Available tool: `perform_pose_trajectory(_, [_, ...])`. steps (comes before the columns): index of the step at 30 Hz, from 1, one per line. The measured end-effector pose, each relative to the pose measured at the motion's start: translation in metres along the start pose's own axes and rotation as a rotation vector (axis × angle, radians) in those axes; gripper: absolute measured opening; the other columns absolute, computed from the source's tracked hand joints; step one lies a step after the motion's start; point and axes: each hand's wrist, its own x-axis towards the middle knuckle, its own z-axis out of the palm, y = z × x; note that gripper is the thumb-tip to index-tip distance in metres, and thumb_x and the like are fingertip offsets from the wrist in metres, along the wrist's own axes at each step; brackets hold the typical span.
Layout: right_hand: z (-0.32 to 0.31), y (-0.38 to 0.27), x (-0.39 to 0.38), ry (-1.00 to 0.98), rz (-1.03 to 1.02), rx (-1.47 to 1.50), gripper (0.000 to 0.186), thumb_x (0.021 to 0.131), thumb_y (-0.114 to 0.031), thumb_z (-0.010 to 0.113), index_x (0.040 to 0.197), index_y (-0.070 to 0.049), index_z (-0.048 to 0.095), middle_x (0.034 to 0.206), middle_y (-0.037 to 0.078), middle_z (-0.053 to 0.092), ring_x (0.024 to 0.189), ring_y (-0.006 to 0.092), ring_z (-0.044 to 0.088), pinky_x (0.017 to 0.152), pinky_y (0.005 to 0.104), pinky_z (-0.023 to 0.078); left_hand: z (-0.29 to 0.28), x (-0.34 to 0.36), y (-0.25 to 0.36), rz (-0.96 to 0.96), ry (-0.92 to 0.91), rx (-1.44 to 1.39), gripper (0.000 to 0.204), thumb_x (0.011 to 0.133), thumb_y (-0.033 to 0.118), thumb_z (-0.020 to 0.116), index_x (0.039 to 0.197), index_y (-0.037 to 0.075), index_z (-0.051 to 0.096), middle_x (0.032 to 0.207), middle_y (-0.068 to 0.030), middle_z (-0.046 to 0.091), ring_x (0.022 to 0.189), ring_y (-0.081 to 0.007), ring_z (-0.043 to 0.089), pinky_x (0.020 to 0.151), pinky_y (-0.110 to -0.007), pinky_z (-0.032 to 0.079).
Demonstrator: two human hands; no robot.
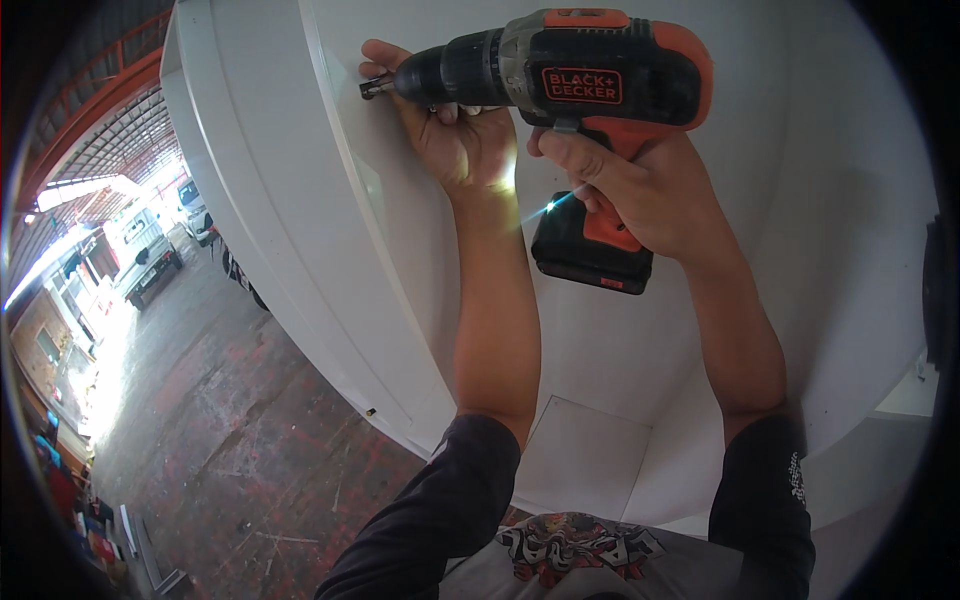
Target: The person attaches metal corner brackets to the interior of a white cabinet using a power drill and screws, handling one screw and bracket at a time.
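My right hand [640, 190] is wrapped round the handle of an orange and black cordless drill [610, 75], its index finger by the trigger. The drill lies level, its chuck pointing left and a short metal bit [376, 86] reaching toward the white panel's edge. A small light glows above its battery [590, 245]. Behind the chuck is my left hand [465, 145], palm showing, fingers curled close to the bit. Small shiny metal pieces show at those fingers; the drill hides most of them, so I cannot make out what they are.
Tall white panels [620, 350] surround my arms, with a long white upright edge [375, 200] at the left. Beyond it lies a stained concrete floor [240, 430]. Metal strips [145, 550] lie at lower left, and vehicles [190, 205] stand farther back under a red-framed roof.
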Motion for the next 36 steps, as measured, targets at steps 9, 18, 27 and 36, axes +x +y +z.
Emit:
perform_pose_trajectory(9, [0.009, 0.001, 0.003, 0.005, -0.04, 0.081, 0.031, 0.089, -0.026, 0.076, 0.108, -0.004, 0.068, 0.075, 0.001, 0.063, 0.069, 0.0121, 0.06, 0.064, 0.0287, 0.049, -0.002, -0.001, 0.008, -0.029, -0.058, 0.076, 0.029, 0.105, 0.023, 0.052, 0.13, 0.03, 0.065, 0.11, 0.0172, 0.07, 0.06, -0.0025, 0.042, 0.064, -0.018, 0.048])
perform_pose_trajectory(18, [0.034, 0.026, -0.091, 0.452, -0.154, 0.272, 0.031, 0.093, -0.009, 0.068, 0.122, 0.001, 0.059, 0.105, 0.018, 0.069, 0.066, 0.0106, 0.057, 0.06, 0.0257, 0.049, -0.016, -0.127, 0.009, -0.206, 0.652, 0.309, 0.035, 0.111, 0.034, 0.038, 0.13, 0.012, 0.058, 0.108, 0.005, 0.07, 0.06, -0.0074, 0.032, 0.057, -0.023, 0.033])
perform_pose_trajectory(27, [0.099, 0.036, -0.335, 0.593, 0.514, 0.273, 0.044, 0.092, -0.005, 0.069, 0.131, 0.003, 0.052, 0.108, 0.021, 0.068, 0.072, 0.0131, 0.061, 0.064, 0.0293, 0.052, 0.042, -0.324, 0.072, -0.756, 1.343, 0.177, 0.04, 0.11, 0.042, 0.038, 0.125, 0.011, 0.059, 0.11, 0.0018, 0.068, 0.061, -0.0081, 0.033, 0.056, -0.023, 0.03])
perform_pose_trajectory(36, [0.174, -0.064, -0.432, 0.8, 0.999, -0.023, 0.03, 0.09, -0.003, 0.072, 0.118, 0.001, 0.062, 0.102, 0.006, 0.07, 0.086, 0.0123, 0.064, 0.077, 0.0293, 0.054, 0.055, -0.438, 0.11, -1.352, 1.314, -0.087, 0.047, 0.108, 0.049, 0.039, 0.121, 0.009, 0.06, 0.071, 0.004, 0.037, 0.06, -0.0079, 0.031, 0.054, -0.025, 0.027])
